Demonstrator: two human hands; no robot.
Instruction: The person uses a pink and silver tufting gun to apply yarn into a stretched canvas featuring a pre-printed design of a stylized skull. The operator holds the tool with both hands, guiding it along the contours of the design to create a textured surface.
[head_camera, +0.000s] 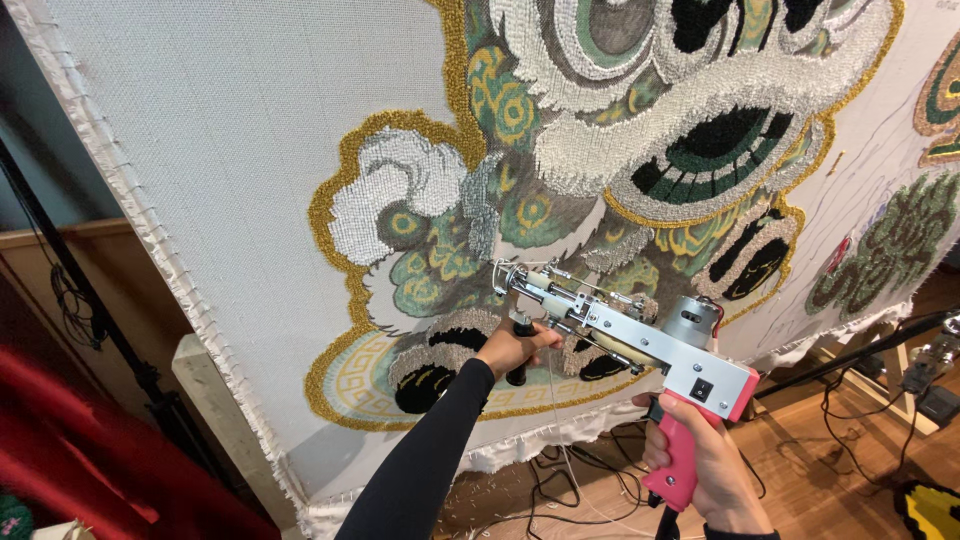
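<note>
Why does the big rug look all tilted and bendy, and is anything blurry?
In the head view, the wide lens slants and curves the tufted cloth toward the edges; light is soft and even, with no harsh glare; the tufting gun, the left hand and the right hand look sharp, while the red fabric at the corner is a little soft.

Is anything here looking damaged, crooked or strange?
Nothing looks damaged. The left hand grips the front handle of the tufting gun, the right hand its pink grip. Only the cables lie tangled on the wooden floor under the cloth.
</note>
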